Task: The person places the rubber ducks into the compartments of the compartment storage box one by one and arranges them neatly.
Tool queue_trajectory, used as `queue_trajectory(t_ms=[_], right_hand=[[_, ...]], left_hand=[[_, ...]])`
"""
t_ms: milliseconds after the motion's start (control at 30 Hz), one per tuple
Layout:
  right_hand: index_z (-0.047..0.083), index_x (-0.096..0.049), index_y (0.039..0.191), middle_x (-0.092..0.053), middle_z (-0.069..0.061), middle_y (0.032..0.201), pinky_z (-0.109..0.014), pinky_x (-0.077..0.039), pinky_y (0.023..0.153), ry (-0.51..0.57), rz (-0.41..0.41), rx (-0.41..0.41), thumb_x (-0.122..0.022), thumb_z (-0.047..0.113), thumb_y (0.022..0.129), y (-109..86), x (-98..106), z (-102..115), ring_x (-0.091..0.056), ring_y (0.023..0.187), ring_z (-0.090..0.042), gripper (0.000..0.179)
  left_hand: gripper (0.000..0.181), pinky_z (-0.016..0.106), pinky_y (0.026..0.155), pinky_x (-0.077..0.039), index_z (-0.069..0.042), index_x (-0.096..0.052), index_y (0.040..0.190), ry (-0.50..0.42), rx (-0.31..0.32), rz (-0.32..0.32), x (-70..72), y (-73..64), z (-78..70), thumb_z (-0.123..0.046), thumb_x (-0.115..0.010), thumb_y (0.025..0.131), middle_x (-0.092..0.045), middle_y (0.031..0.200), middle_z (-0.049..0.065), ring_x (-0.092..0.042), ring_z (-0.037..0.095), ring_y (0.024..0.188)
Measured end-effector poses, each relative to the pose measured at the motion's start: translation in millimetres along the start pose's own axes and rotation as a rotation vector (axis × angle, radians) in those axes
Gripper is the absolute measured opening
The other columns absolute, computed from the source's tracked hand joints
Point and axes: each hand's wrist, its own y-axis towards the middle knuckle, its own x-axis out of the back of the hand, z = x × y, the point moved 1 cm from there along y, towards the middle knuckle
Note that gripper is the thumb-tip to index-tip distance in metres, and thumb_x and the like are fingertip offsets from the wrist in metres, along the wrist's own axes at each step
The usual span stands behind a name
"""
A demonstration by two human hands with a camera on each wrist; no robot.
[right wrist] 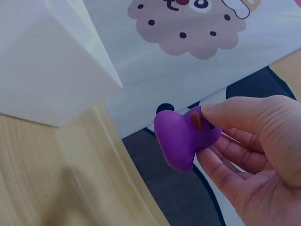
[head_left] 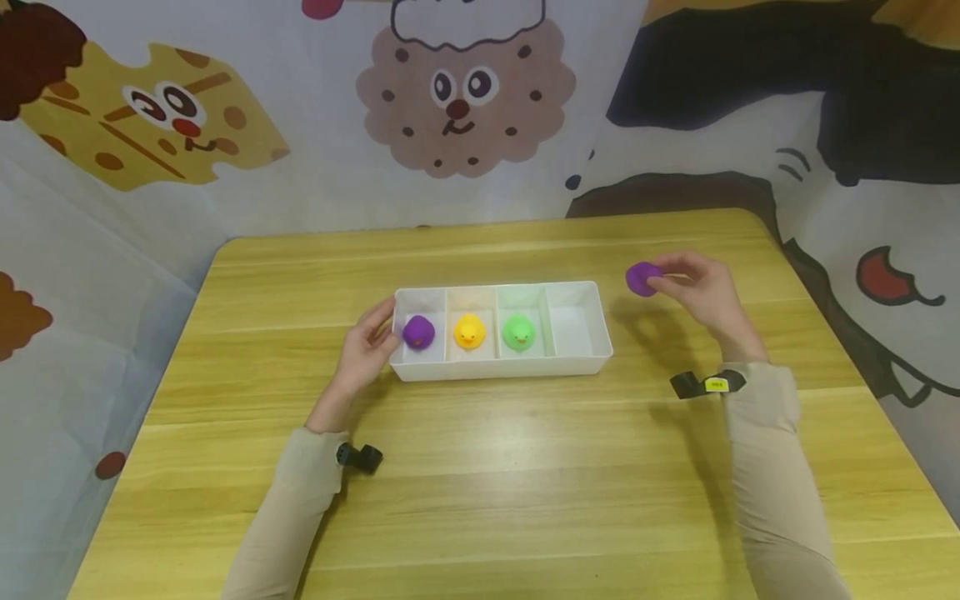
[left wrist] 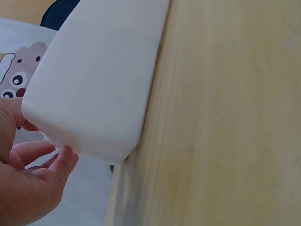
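A white tray (head_left: 501, 369) with a row of compartments stands on the table. From the left, a purple rubber duck (head_left: 418, 332), a yellow rubber duck (head_left: 469, 332) and a green rubber duck (head_left: 518, 332) each sit in a compartment; the rightmost one holds nothing. My left hand (head_left: 364, 348) grips the tray's left end at the rim, fingers bent against the end wall (left wrist: 94, 94) in the left wrist view. Right of the tray, my right hand (head_left: 699, 292) pinches another purple rubber duck (right wrist: 181, 136) between thumb and fingers, held above the table, its orange beak showing.
The wooden table (head_left: 495, 483) extends around the tray on all sides. Behind it hangs a cloth (head_left: 300, 200) printed with cartoon food and an animal. Each wrist carries a small black camera (head_left: 363, 458).
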Motion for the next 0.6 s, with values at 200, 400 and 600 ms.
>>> queue_trajectory(t_ms=[200, 400, 600], right_hand=[[-0.011, -0.061, 0.106, -0.065, 0.012, 0.092, -0.01, -0.054, 0.078, 0.021, 0.018, 0.021, -0.069, -0.002, 0.081, -0.5, -4, 9, -0.062, 0.085, 0.001, 0.027], [-0.007, -0.064, 0.102, -0.066, 0.009, 0.093, -0.011, -0.055, 0.076, 0.047, 0.037, 0.048, -0.068, -0.005, 0.081, 0.5, -11, 16, -0.064, 0.083, -0.001, 0.022], [-0.002, -0.066, 0.1, -0.067, -0.002, 0.097, -0.013, -0.055, 0.078, 0.078, 0.066, 0.083, -0.068, -0.007, 0.08, 0.2, -18, 21, -0.064, 0.085, -0.004, 0.021]], left_hand=[[0.051, 0.037, 0.11, -0.034, 0.016, -0.035, 0.134, 0.003, 0.018, 0.005, 0.2, 0.3, -1.2, 0.019, -0.047, 0.084, -0.031, 0.143, 0.03, -0.033, 0.041, 0.131], [0.052, 0.036, 0.11, -0.034, 0.016, -0.034, 0.134, -0.008, 0.028, 0.011, 1.5, 1.4, 0.2, 0.021, -0.046, 0.083, -0.029, 0.143, 0.031, -0.031, 0.042, 0.132], [0.052, 0.034, 0.11, -0.035, 0.015, -0.035, 0.134, 0.002, 0.02, 0.01, 1.0, 0.6, -1.7, 0.019, -0.046, 0.084, -0.03, 0.143, 0.03, -0.032, 0.04, 0.132]])
